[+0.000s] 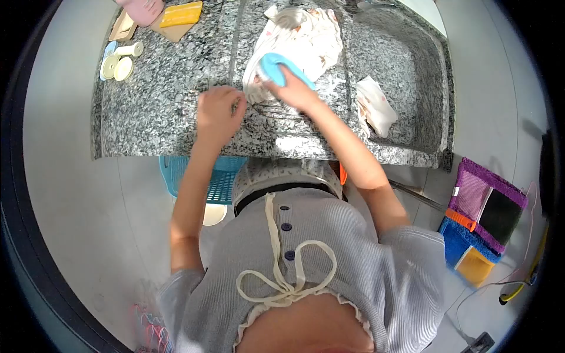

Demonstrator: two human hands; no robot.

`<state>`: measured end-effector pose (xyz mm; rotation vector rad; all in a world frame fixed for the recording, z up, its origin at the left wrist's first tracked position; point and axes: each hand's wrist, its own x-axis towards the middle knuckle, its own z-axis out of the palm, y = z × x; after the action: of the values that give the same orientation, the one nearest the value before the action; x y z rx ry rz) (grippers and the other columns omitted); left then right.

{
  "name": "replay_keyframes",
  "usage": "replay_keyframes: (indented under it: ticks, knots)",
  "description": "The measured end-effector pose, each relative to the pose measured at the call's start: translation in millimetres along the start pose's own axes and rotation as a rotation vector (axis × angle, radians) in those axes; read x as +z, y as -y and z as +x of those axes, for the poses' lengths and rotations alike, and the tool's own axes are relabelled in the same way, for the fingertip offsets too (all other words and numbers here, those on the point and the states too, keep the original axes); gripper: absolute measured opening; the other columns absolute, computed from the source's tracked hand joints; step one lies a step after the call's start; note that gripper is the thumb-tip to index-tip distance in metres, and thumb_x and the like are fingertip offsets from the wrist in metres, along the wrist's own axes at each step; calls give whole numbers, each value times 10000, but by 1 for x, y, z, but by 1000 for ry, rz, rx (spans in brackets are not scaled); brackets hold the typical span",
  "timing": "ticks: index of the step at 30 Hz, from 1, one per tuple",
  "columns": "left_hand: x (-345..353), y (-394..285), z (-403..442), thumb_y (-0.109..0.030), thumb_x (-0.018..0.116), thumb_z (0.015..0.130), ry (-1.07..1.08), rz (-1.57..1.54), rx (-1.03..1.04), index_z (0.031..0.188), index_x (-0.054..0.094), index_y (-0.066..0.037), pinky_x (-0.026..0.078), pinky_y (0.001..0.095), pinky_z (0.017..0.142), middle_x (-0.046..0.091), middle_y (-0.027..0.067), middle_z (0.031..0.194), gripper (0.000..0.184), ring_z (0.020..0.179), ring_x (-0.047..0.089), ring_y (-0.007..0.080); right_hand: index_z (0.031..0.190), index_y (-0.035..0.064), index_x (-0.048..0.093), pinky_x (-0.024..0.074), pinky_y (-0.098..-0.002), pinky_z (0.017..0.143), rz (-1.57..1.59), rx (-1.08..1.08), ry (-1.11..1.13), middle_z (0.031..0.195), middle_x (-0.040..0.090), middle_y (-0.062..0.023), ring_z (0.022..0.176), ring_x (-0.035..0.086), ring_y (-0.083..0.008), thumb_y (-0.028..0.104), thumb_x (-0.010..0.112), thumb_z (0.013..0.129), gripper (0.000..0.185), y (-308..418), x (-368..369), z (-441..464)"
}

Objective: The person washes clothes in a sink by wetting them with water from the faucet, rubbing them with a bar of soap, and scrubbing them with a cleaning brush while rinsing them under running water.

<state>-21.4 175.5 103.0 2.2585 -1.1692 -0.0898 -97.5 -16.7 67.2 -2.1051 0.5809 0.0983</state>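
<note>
My right hand (292, 92) grips a light blue scrubbing brush (282, 66), which is pressed on a wet white garment (303, 44) with small reddish marks. The garment lies crumpled over the ridged washboard part of the stone sink counter (165, 100). Just left of the garment's near edge, my left hand (220, 112) is held with its fingers curled in, apart from the cloth. I see nothing inside it. A smaller white cloth (375, 107) lies bunched in the shallow basin on the right.
Back left on the counter are a pink container (141, 9), a yellow soap bar (181, 15) and pale round lids (123, 69). Below the counter stand a blue basket (220, 182) and, on the floor at right, purple and blue mop pads (485, 203).
</note>
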Motion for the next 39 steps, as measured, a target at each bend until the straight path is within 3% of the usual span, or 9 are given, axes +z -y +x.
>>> replay_keyframes:
  ticks: [5,10,15,18,21,28,31,35,39]
  knots:
    - [54,-21,26,-155,614,745,180,133,105,959,604,-48,436,398,796,579,147,1036,240,930,559,278,1353,-13,277,286,-380,1029,-150,60,-286,1353,346,-248,1246,361,-363,497,516,807,785,-27,-51,-4]
    - [70,-17,42,-121,579,733,436,183,-5,943,599,-6,478,408,754,574,181,1005,240,885,573,310,1350,237,351,413,-481,855,-768,72,-338,1112,477,-184,1032,484,-354,449,535,780,636,-47,-40,7]
    - [48,-13,35,-83,551,710,367,215,52,945,609,0,482,439,738,599,200,863,255,839,575,339,1352,213,344,391,-473,888,-672,146,-416,1172,433,-218,1079,453,-369,484,533,770,669,-63,-64,45]
    - [16,-30,39,-122,571,714,691,378,-92,912,630,-13,478,413,772,597,172,932,235,904,569,311,1334,150,357,366,-436,951,-365,116,-486,1198,430,-236,1103,443,-401,509,538,750,709,-54,-63,47]
    - [0,-20,24,-180,609,719,643,535,28,969,621,-37,468,387,799,574,149,1030,289,988,542,283,1355,-50,254,291,-367,1023,139,98,-365,1355,348,-245,1244,368,-345,484,529,801,816,-38,-94,26]
    - [105,-50,90,-263,633,730,-24,148,385,1106,534,-105,441,408,798,550,148,1010,420,1016,517,270,1327,-56,316,246,-345,1045,44,77,-339,1349,358,-247,1283,318,-327,480,581,789,804,-51,-106,-6]
    - [136,-49,117,-246,628,725,294,280,186,1019,552,-107,457,384,717,573,118,947,333,971,544,272,1335,-23,326,251,-350,1042,-18,104,-325,1353,358,-239,1273,328,-341,490,572,790,788,-57,-107,-12]
    - [124,-49,97,-189,612,724,267,168,217,834,590,-99,459,388,625,602,88,755,144,713,579,270,1331,-11,316,296,-376,1024,-69,36,-289,1315,398,-245,1233,381,-355,478,545,795,761,-55,-106,-12]
    - [94,-59,73,-220,630,726,315,130,180,756,617,-57,451,383,703,616,95,734,167,761,574,267,1305,149,394,421,-414,898,-341,-170,-163,1129,524,-214,1070,507,-341,387,564,780,600,-44,-57,4]
